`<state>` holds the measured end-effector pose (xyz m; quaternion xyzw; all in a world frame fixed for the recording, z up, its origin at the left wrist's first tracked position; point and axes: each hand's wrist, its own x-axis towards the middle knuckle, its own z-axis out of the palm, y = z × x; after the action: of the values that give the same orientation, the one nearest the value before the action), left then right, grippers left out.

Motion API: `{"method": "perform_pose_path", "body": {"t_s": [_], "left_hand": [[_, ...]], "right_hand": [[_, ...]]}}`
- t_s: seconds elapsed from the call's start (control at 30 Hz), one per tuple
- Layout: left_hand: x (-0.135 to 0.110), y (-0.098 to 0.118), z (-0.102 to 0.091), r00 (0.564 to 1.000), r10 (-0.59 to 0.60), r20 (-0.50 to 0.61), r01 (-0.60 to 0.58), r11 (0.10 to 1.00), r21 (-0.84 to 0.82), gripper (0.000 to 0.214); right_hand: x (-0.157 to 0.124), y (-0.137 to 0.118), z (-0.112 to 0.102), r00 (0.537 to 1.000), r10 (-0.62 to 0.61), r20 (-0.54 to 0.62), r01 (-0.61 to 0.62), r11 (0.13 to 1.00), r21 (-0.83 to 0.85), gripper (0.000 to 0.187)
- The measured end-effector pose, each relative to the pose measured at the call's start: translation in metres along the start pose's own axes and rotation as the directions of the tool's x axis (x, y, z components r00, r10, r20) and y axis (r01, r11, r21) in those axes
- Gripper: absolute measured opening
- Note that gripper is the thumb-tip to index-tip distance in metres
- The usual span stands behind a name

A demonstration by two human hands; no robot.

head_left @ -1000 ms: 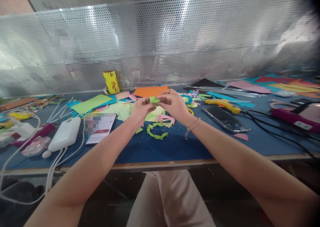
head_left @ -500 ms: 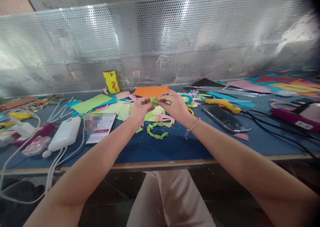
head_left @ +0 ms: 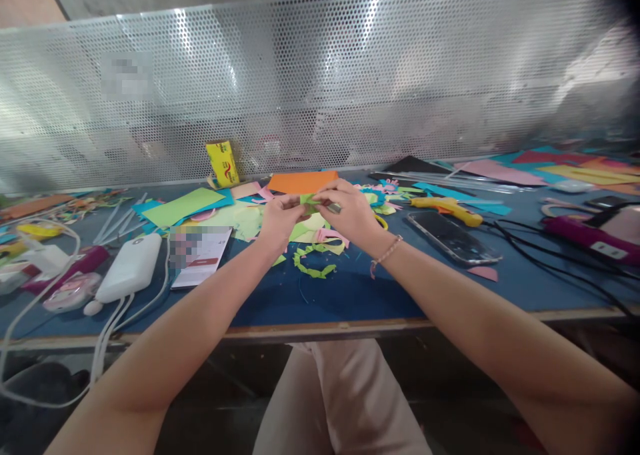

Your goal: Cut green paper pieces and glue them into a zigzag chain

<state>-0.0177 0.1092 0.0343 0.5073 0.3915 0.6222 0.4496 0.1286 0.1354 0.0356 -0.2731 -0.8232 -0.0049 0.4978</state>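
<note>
Between my fingertips, a small piece of green paper [head_left: 309,203] is held above the table. My left hand [head_left: 281,220] pinches its left side. On the other side my right hand [head_left: 346,208] has its fingers closed on the same paper, with the exact fingertip contact partly hidden. Below both hands a curved green paper strip with jagged edges [head_left: 314,261] lies on the blue tabletop [head_left: 360,301]. Pink and pale green paper scraps lie just behind it, partly covered by my hands. An orange paper sheet [head_left: 303,182] is beyond my fingers.
To the left are a lit phone [head_left: 207,261], a white power bank [head_left: 131,267] with cables and a green sheet [head_left: 185,206]. On the right lie a yellow glue gun [head_left: 447,209] and a dark phone [head_left: 453,239]. A perforated metal panel [head_left: 300,75] stands behind.
My fingers have shifted very slightly around the green paper, which stays in nearly the same place. Everything on the table looks unmoved.
</note>
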Motion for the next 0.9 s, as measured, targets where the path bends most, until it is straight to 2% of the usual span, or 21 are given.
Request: {"method": "perform_pose_path", "body": {"t_s": [0.23, 0.43, 0.73, 0.9], "left_hand": [[-0.0007, 0.005, 0.001, 0.999, -0.048, 0.017, 0.05, 0.995, -0.091, 0.009], [-0.0023, 0.0062, 0.0008, 0.999, -0.039, 0.011, 0.039, 0.997, -0.068, 0.011], [-0.0008, 0.0033, 0.0014, 0.999, 0.008, -0.046, -0.01, 0.999, -0.047, 0.008], [0.002, 0.0007, 0.0, 0.998, 0.026, -0.057, -0.027, 0.999, -0.032, 0.01]], "right_hand": [[0.0013, -0.0019, -0.0035, 0.999, -0.044, 0.025, 0.044, 0.999, 0.003, 0.011], [0.002, 0.0006, -0.0021, 0.997, -0.075, 0.008, 0.076, 0.995, -0.072, 0.012], [0.0011, 0.001, -0.0023, 0.997, -0.07, -0.022, 0.068, 0.995, -0.079, 0.011], [0.0012, -0.0004, -0.0016, 0.999, -0.018, -0.046, 0.015, 0.999, -0.052, 0.008]]}}
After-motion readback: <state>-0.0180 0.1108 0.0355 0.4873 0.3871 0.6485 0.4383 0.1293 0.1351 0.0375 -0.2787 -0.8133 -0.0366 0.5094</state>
